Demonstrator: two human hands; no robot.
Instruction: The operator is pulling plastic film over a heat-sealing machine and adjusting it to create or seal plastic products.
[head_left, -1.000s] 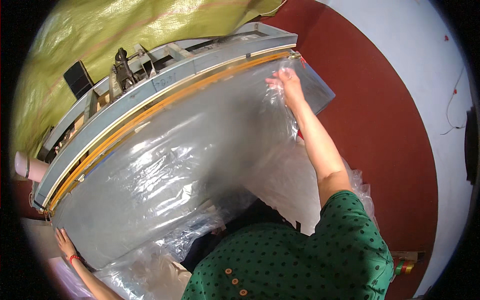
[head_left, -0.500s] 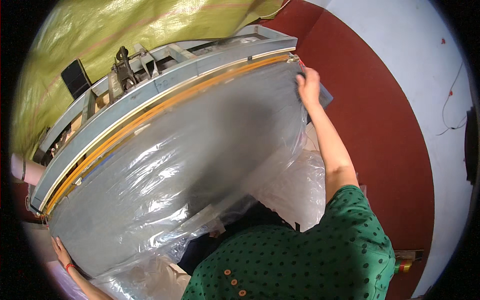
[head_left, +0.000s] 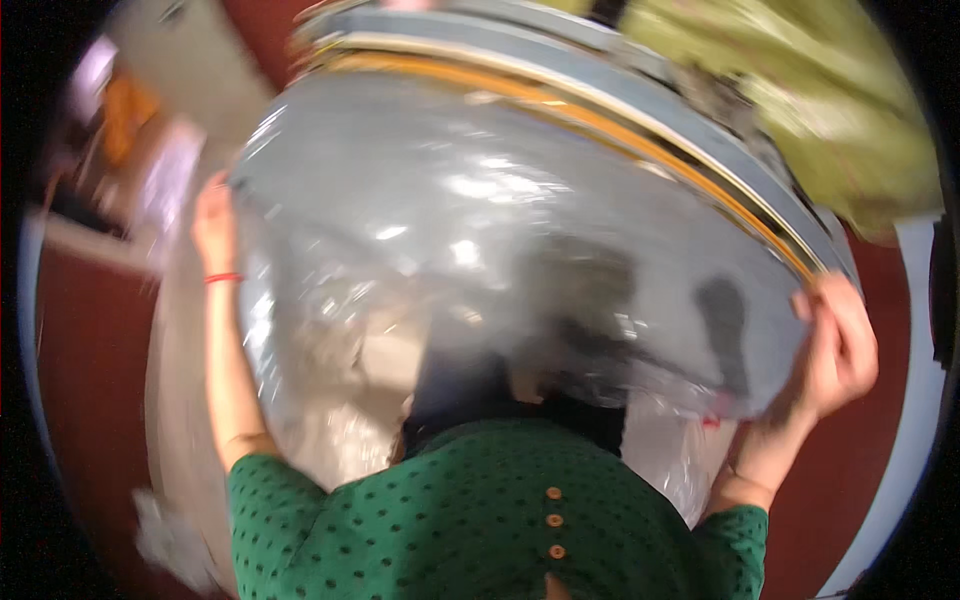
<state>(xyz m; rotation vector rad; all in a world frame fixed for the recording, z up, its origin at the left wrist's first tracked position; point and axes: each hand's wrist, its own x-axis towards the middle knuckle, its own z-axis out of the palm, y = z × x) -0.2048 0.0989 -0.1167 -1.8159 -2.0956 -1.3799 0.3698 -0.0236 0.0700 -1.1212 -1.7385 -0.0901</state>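
The left hand [head_left: 213, 222] and right hand [head_left: 835, 350] each grip one side edge of a large clear plastic sheet [head_left: 500, 270], stretched between them. Beyond the hands, the sheet's far edge lies against a long grey machine bar with an orange strip [head_left: 640, 140]. An olive-green cloth [head_left: 840, 110] lies beyond the right hand; the picture is blurred.

Glossy, crinkled clear plastic sheet [head_left: 500, 250], gripped between the fingers [head_left: 835, 340]; beyond them, smooth grey metal frame [head_left: 640, 110]; matt green cloth [head_left: 840, 90].

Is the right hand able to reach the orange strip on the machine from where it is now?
Probably yes. The right hand grips the corner of the clear plastic sheet just below the orange strip, and nothing lies between them.
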